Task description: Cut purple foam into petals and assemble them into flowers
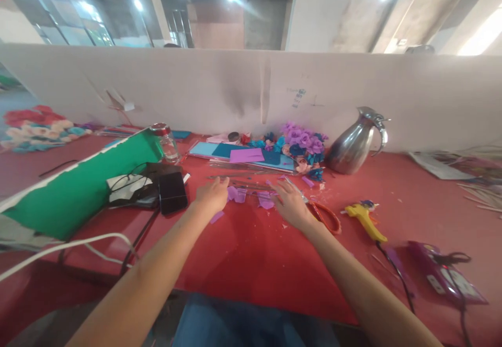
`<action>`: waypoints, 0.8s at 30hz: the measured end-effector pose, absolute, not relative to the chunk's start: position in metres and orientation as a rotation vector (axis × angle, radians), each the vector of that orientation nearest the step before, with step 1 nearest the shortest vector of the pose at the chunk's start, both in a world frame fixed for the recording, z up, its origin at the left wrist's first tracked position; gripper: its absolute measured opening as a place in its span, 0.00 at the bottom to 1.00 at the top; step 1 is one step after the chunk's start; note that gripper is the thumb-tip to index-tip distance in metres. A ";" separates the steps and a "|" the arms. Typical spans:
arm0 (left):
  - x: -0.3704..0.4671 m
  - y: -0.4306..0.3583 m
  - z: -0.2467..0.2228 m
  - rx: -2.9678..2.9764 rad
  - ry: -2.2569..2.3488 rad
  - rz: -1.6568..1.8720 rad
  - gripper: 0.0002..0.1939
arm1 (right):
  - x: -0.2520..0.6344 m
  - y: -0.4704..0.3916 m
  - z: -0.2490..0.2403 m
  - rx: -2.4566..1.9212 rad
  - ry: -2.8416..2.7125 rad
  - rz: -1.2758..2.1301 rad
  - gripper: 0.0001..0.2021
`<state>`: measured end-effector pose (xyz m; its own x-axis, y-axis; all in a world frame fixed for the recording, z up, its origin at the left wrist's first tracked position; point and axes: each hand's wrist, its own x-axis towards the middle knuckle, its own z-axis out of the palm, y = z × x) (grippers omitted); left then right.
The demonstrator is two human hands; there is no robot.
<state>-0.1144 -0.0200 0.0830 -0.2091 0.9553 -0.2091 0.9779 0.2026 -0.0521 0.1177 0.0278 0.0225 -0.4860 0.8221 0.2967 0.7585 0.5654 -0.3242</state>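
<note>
My left hand is on the red table with its fingers curled together beside a small purple paper piece. Whether anything thin sits in those fingers is hidden. My right hand lies with fingers apart, its tips next to another purple paper piece. Between the hands run thin dark sticks. Scissors with orange handles lie partly behind my right hand. A purple paper scrap rests just below my left hand. Beyond the hands, a purple sheet tops a stack of blue sheets.
Paper flowers and a metal jug stand at the back right. A yellow glue gun and a purple power strip lie right, with cords. On the left are a phone, a glass jar and a green board.
</note>
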 end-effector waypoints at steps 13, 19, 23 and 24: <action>0.001 -0.046 0.020 2.262 2.026 0.113 0.36 | 0.215 -0.003 0.004 -1.883 -2.284 0.108 0.18; -0.005 -0.042 0.030 2.256 2.077 0.103 0.34 | 0.210 -0.003 0.020 -1.921 -2.253 0.359 0.21; 0.003 -0.052 0.043 2.204 2.134 0.156 0.32 | 0.222 -0.008 0.013 -1.849 -1.961 0.497 0.22; 0.007 -0.054 0.045 2.198 2.125 0.162 0.32 | 0.225 -0.010 0.011 -1.824 -1.876 0.499 0.23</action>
<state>0.0068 -0.0543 0.0453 0.0325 0.9993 0.0202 0.9908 -0.0348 0.1308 0.2251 -0.0099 0.0109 -0.0028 0.9967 0.0812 0.8244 0.0483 -0.5639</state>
